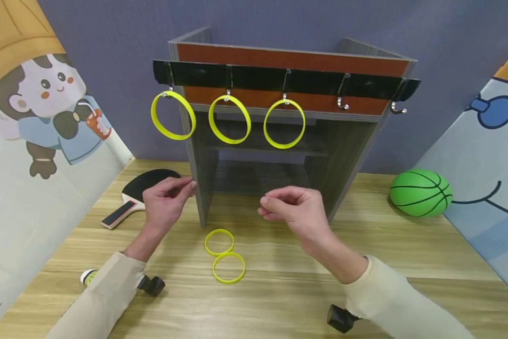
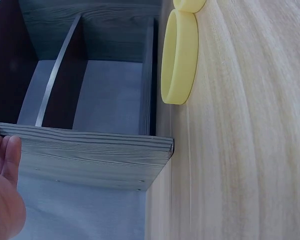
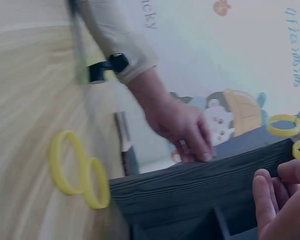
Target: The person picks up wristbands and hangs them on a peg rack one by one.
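A grey wooden shelf unit (image 1: pixel 196 197) stands upright, with a black hook rail (image 1: pixel 254 77) across its red-brown front board. Yellow rings hang from three hooks: a left ring (image 1: pixel 156 117), a middle ring (image 1: pixel 212 120) and a right ring (image 1: pixel 303 125). My left hand (image 1: pixel 165 200) pinches the front edge of the unit's left side panel (image 2: pixel 90 155). Before the open front, my right hand (image 1: pixel 298 212) hovers with loosely curled fingers (image 3: pixel 262 197) and nothing visible in them. On the table below, a yellow ring (image 1: pixel 206 242) lies against another yellow ring (image 1: pixel 229 281).
Two hooks at the right, one a silver hook (image 1: pixel 342 104), carry nothing. A table tennis bat (image 1: pixel 152 181) lies left of the unit, a green ball (image 1: pixel 421 193) to its right. A small white-capped container (image 1: pixel 86 277) sits partly behind my left sleeve.
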Demonstrator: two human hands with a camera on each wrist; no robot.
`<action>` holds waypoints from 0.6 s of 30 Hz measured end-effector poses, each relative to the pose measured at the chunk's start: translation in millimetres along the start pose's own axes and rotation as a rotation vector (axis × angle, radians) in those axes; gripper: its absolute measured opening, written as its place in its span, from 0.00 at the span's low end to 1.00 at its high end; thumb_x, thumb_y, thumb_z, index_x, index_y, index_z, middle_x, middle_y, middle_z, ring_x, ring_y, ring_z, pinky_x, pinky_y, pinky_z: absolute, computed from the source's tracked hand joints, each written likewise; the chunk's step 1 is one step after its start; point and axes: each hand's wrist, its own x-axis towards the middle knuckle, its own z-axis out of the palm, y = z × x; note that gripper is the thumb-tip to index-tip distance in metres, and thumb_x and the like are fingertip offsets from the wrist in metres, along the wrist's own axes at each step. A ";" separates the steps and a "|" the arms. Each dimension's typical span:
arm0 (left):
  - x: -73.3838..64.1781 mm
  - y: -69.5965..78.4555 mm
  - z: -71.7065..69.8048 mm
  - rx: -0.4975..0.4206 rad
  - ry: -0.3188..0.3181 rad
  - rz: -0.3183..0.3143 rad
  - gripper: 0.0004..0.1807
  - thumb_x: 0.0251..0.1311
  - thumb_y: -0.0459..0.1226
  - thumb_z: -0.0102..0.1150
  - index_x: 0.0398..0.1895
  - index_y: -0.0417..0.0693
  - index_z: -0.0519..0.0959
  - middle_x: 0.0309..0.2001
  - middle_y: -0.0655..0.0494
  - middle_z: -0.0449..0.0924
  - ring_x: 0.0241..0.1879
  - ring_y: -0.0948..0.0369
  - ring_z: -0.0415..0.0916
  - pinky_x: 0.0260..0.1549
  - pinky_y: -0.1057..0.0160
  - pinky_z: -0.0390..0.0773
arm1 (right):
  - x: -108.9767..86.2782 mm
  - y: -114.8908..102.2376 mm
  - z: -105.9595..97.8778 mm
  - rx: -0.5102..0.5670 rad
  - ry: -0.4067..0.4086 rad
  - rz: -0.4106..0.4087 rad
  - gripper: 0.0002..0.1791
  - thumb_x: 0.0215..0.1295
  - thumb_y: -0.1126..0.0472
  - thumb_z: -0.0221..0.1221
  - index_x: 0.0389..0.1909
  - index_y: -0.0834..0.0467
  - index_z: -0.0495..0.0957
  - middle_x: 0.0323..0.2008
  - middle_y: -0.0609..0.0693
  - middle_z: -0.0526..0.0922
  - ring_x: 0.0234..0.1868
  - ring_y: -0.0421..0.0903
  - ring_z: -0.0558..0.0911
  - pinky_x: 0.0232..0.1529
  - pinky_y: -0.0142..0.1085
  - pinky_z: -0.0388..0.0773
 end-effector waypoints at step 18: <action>-0.9 -10.6 -1.1 -0.053 0.017 0.009 0.07 0.44 0.12 0.61 0.29 0.20 0.80 0.24 0.31 0.77 0.21 0.61 0.80 0.21 0.73 0.78 | -13.3 65.1 0.0 -0.096 -0.147 0.227 0.10 0.54 0.71 0.66 0.35 0.74 0.80 0.30 0.63 0.83 0.29 0.52 0.84 0.36 0.49 0.82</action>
